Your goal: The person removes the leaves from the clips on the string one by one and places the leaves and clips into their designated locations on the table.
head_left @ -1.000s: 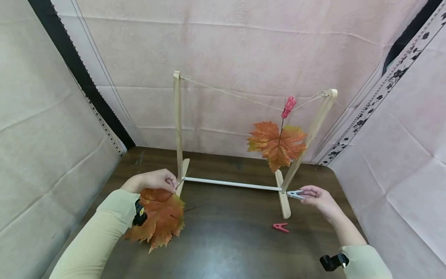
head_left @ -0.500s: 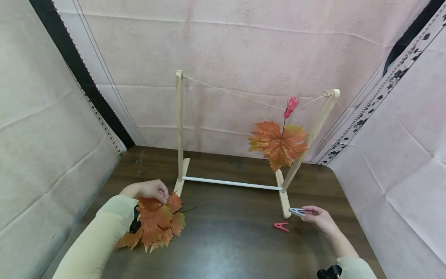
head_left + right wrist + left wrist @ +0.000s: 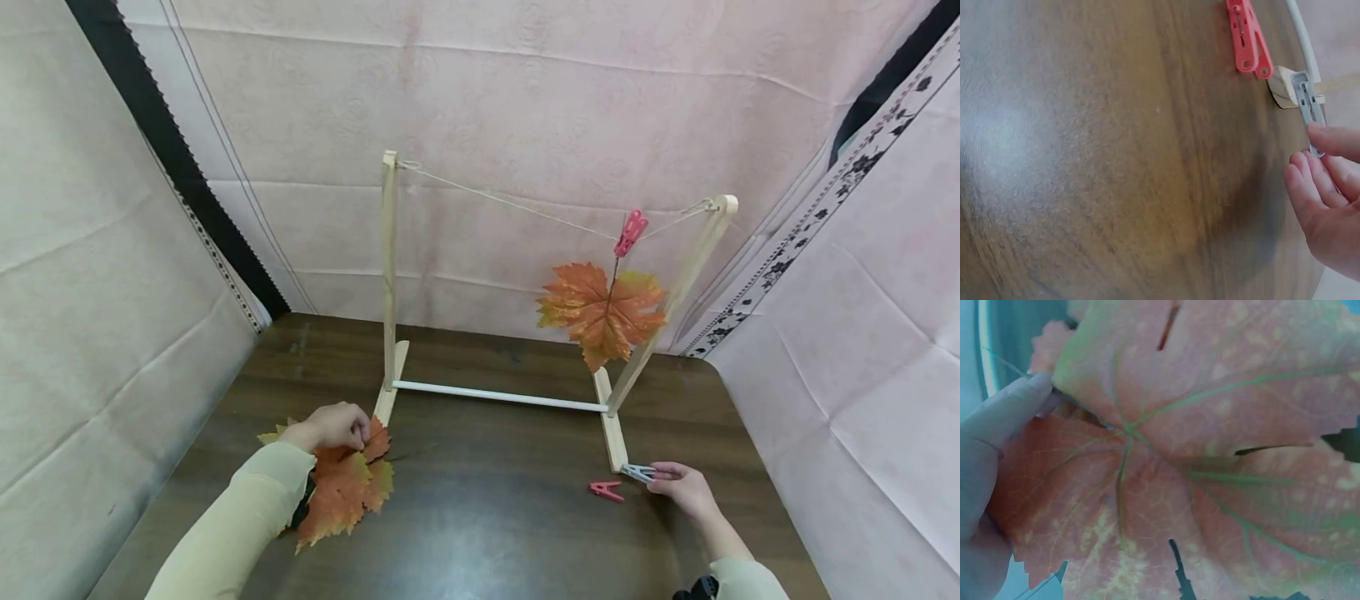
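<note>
My left hand (image 3: pixel 336 426) pinches the stem of an orange maple leaf (image 3: pixel 1210 431), close to where its veins meet. At least one more leaf lies under or behind it, partly covered by the hand and sleeve. My right hand (image 3: pixel 684 488) pinches a light blue clothespin (image 3: pixel 637 472) by its handle end, its nose right at the front end of the rack's right foot. Next to it, a red clothespin (image 3: pixel 606 491) lies on the table. Another orange maple leaf (image 3: pixel 603 312) hangs by its stem from a pink clothespin (image 3: pixel 631 233) on the string.
A wooden rack stands at the table's back, with a left post (image 3: pixel 389 275), a right post (image 3: pixel 686 279) and a white crossbar (image 3: pixel 498 395). The thin string (image 3: pixel 517 205) sags between the post tops. Pale cloth (image 3: pixel 480 108) encloses the brown table (image 3: pixel 480 500).
My left hand has drawn down from the rack's left foot with the leaf, which has turned. My right hand has moved toward me with the blue clothespin, nearer the red one.
</note>
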Motion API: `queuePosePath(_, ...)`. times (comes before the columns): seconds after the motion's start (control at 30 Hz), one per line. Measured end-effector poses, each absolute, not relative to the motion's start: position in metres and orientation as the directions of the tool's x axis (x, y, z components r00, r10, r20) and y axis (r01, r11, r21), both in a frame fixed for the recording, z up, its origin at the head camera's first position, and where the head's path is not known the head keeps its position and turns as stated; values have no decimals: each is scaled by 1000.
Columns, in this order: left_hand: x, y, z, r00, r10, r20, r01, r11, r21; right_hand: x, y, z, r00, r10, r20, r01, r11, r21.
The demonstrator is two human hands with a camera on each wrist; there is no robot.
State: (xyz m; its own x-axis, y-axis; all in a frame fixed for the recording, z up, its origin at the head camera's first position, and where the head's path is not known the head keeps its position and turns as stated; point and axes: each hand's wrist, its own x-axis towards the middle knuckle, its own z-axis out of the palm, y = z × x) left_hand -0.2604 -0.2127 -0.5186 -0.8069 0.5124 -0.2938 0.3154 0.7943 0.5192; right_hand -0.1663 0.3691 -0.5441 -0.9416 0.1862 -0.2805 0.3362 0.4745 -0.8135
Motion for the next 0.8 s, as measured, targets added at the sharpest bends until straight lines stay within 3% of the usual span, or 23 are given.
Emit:
queuePosePath(0.13, -257, -208, -521, -835, 468, -290, 339, 852, 400, -166, 367, -547, -943, 190, -274, 333, 516, -789)
queuePosePath(0.3, -257, -208, -525, -845, 470, -254, 380, 863, 332, -166, 367, -549, -947, 197, -254, 322, 548, -772)
queuePosePath(0.5, -259, -209, -530, -865, 488, -117, 447, 855, 264, -166, 370, -550, -953, 203, -226, 304, 647, -699)
queuePosePath(0.63, -261, -207, -529, -893, 444, -73, 399, 856, 331, -167, 369, -547, -952, 189, -241, 303, 690, -657)
queuePosePath(0.8, -267, -195, -515, -902, 422, -93, 312, 785, 536, -173, 371, -529, -964, 142, -225, 254, 742, -621)
